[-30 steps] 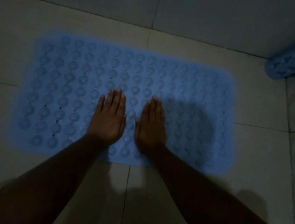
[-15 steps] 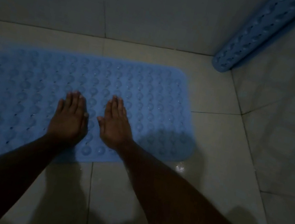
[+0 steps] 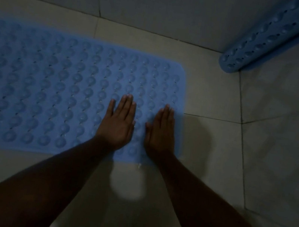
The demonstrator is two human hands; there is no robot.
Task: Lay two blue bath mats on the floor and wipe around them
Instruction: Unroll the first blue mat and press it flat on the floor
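A blue bath mat (image 3: 49, 92) with rows of round bumps lies flat on the tiled floor, running off the left edge of view. My left hand (image 3: 118, 122) presses palm-down on the mat near its right end, fingers straight and together. My right hand (image 3: 162, 130) lies flat beside it at the mat's right edge. Neither hand holds anything. A second blue mat (image 3: 272, 38), rolled into a tube, leans in the far right corner against the wall.
Pale floor tiles (image 3: 209, 143) surround the mat, with small wet spots near its front edge. Grey tiled walls rise at the back (image 3: 163, 2) and on the right (image 3: 289, 136). The room is dim.
Both hands have slid rightward along the flat mat to its right end. The view has shifted closer to the right corner, so the rolled mat looks nearer.
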